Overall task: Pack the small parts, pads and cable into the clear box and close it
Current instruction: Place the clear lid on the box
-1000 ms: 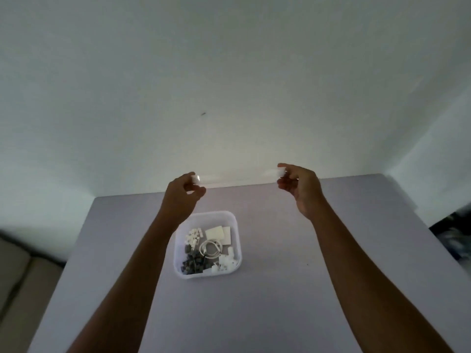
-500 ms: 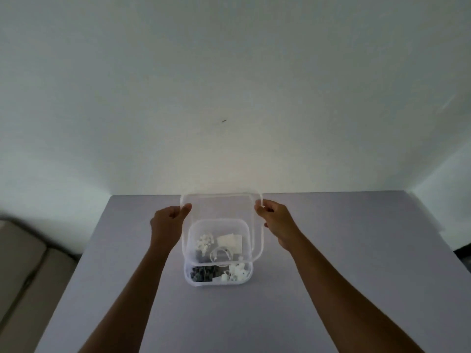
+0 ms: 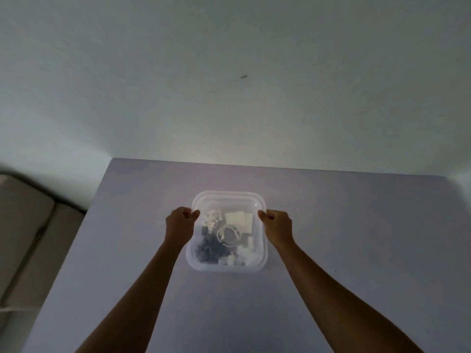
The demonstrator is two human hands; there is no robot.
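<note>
- Plain white wall (image 3: 229, 72) behind a grey-lilac table (image 3: 127, 250); dim light, w/ a pale glow along the table's far edge.
- Left hand (image 3: 179, 222): closed around the left edge of the clear lid (image 3: 229, 200), thumb on top, other fingers curled below the rim.
- Right hand (image 3: 277, 225): same grip on the lid's right edge, thumb tip over the rim, fingers tucked under.
- Lid sits over the clear box (image 3: 226, 266), roughly lined up w/ it; can't tell if it's pressed home or only resting.
- Box stands near the table's middle, betw. both forearms.
- Inside, seen thru the lid: coiled white cable (image 3: 229, 234) about centre; white pads (image 3: 239, 219) at far right; small white parts (image 3: 211, 217) at far left; dark small parts (image 3: 209, 249) at near left; more white bits (image 3: 242, 256) at near right.
- Contents blurred, shapes not clear.
- Left of the table: beige sofa (image 3: 23, 225), lower than the tabletop.
- Small dark mark (image 3: 243, 76) on the wall.
</note>
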